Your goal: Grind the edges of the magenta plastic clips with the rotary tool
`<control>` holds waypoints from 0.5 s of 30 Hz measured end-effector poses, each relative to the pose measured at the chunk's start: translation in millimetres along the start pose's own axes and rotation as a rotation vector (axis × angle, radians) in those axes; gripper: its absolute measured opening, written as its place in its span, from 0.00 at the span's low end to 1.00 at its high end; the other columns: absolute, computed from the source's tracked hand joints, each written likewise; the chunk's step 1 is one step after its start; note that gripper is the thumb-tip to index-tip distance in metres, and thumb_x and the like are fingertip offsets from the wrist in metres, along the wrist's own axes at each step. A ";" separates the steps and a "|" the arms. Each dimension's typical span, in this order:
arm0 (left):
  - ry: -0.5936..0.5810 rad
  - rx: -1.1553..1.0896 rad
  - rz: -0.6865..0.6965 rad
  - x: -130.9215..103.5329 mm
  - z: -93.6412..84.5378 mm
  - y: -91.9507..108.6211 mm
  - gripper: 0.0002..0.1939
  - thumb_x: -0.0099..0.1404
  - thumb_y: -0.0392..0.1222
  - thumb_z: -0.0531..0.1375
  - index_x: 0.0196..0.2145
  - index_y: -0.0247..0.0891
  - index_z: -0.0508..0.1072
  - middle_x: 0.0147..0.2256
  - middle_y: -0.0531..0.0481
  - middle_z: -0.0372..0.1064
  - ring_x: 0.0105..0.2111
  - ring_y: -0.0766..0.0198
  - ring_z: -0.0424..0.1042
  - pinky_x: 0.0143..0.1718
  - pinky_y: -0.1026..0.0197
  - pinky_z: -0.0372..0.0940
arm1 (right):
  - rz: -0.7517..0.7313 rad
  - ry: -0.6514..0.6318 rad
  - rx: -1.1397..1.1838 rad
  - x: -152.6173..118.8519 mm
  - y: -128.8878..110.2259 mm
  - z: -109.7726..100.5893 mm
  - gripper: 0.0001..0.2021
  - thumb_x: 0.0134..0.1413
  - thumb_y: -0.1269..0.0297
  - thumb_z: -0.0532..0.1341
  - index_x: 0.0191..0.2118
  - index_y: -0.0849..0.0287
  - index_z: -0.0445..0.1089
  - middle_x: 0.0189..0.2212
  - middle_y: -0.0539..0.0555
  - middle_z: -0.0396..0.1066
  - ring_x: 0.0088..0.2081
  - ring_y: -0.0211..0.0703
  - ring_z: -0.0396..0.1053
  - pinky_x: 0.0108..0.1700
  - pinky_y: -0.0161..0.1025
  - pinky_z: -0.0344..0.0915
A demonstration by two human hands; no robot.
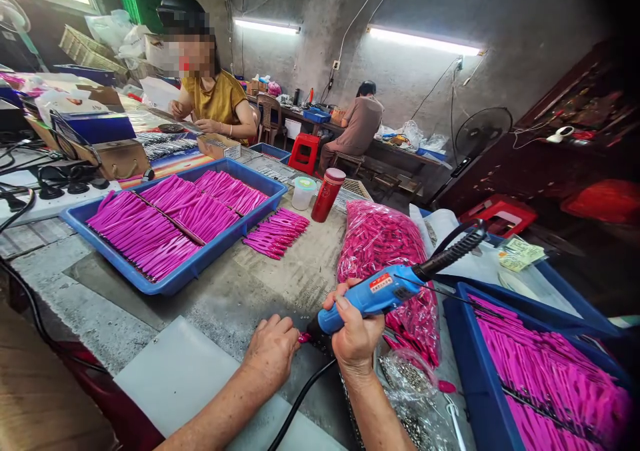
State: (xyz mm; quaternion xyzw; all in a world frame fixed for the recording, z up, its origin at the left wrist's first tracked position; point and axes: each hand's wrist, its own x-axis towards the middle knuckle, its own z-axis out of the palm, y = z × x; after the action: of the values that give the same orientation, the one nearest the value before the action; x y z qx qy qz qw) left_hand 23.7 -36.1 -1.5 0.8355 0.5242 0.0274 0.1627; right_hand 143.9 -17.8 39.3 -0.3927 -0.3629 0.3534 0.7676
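Head view, right hand (356, 328): wrapped around blue driver (370, 299)
Left hand (273, 348): fingers pinched on a pink piece (303, 338)
Beside driver: pink bag (383, 244)

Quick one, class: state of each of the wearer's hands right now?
Left hand: closed, fingertips at a small pink piece, apparently pinching it.
Right hand: closed around the blue power tool.

Blue power tool (367, 299) with red label, tilted nose-down over grey desk (225, 298), small glossy pink piece (303, 338) beside dark tip.
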 end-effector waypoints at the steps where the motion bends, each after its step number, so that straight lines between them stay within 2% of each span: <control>1: 0.004 0.000 0.000 0.0 0.3 0.0 0.11 0.66 0.37 0.49 0.33 0.40 0.71 0.35 0.50 0.69 0.38 0.59 0.65 0.35 0.57 0.58 | -0.002 0.003 0.002 0.0 0.7 0.2 0.14 0.40 0.64 0.64 0.35 0.59 0.62 0.23 0.46 0.65 0.20 0.36 0.64 0.25 0.36 0.61; 8: 0.036 0.003 0.006 0.2 3.4 -1.0 0.10 0.65 0.37 0.50 0.32 0.40 0.71 0.34 0.51 0.69 0.37 0.59 0.65 0.35 0.58 0.58 | -0.005 0.009 -0.017 0.1 1.5 1.7 0.15 0.39 0.65 0.64 0.35 0.59 0.61 0.22 0.46 0.65 0.19 0.36 0.64 0.24 0.36 0.62; 15: 0.051 0.005 0.016 1.0 5.9 -1.6 0.10 0.65 0.37 0.51 0.32 0.40 0.71 0.33 0.50 0.69 0.37 0.60 0.64 0.35 0.58 0.58 | -0.022 0.042 -0.154 0.5 3.9 13.2 0.14 0.37 0.63 0.64 0.32 0.59 0.61 0.20 0.46 0.63 0.16 0.35 0.62 0.21 0.35 0.60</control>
State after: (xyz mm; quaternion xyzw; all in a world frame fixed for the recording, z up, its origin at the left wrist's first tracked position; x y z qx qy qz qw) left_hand 24.0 -36.1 -7.8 0.8390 0.5216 0.0486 0.1472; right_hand 132.1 -11.2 41.7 -0.4538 -0.3771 0.3077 0.7464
